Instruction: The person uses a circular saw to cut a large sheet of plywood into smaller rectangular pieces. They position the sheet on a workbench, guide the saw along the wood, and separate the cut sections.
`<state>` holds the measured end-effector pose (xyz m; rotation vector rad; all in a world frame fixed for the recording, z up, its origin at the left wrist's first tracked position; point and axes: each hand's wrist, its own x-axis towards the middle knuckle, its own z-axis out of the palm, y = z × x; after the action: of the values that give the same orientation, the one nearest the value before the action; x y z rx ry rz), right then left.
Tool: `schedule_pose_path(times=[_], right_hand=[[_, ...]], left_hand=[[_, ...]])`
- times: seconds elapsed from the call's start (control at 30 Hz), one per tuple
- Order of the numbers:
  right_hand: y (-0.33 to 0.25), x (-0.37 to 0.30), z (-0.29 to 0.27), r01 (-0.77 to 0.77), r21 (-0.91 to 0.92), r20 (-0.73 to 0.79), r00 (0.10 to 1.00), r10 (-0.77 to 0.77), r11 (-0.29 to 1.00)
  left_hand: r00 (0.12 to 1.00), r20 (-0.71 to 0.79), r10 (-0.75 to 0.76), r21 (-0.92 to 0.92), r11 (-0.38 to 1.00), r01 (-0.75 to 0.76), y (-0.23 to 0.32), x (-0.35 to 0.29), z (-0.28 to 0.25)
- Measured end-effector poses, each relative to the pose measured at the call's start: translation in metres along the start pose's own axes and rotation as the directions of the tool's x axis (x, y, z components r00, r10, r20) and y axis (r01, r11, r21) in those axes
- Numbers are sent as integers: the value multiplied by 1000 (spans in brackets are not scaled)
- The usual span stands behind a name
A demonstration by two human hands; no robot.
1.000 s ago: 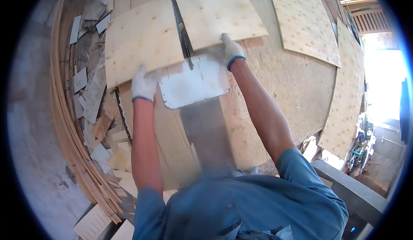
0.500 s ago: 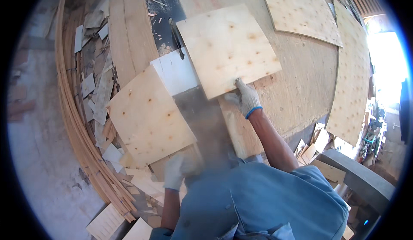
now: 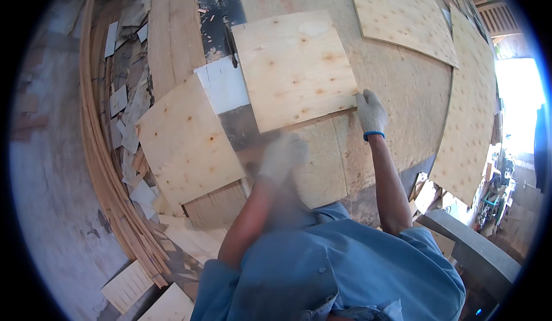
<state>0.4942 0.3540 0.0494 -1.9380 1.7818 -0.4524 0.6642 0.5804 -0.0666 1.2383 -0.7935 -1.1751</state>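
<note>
A pale, knotty plywood panel lies over the worktable, covering part of a white piece at its left. My right hand, in a whitish glove with a blue cuff, is at the panel's near right corner, its fingers curled against that corner. My left hand, gloved too, is just below the panel's near edge and smeared by motion, so its fingers cannot be made out. To the left rests a second plywood panel, touched by neither hand. Under the first panel's near edge shows another light board.
Large plywood sheets lie at the far right. Long thin wood strips run along the left, beside scattered offcuts. A dark area with wood chips is at the far side. A grey beam stands at lower right.
My right hand has slid right along the panel's near edge to its corner, and the panel has turned and shifted slightly left. My left hand has moved up and right toward the panel.
</note>
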Motion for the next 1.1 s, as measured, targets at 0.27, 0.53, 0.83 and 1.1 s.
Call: schedule_pose_path(times=[0.27,0.53,0.83,1.1], right_hand=[[-18,41,3,-82,-95,209,973,101,992],[-15,65,12,-119,-101,277,950,143,988],[-37,91,30,-91,39,204,976,82,995],[-62,114,42,-72,-165,161,982,98,984]], left_hand=[[761,-36,-648,-782,492,382,71,42,12],[772,-256,-582,-664,686,297,91,52,15],[734,-199,-650,-737,593,325,102,78,-1],[721,-213,-660,-692,622,365,109,106,-8]])
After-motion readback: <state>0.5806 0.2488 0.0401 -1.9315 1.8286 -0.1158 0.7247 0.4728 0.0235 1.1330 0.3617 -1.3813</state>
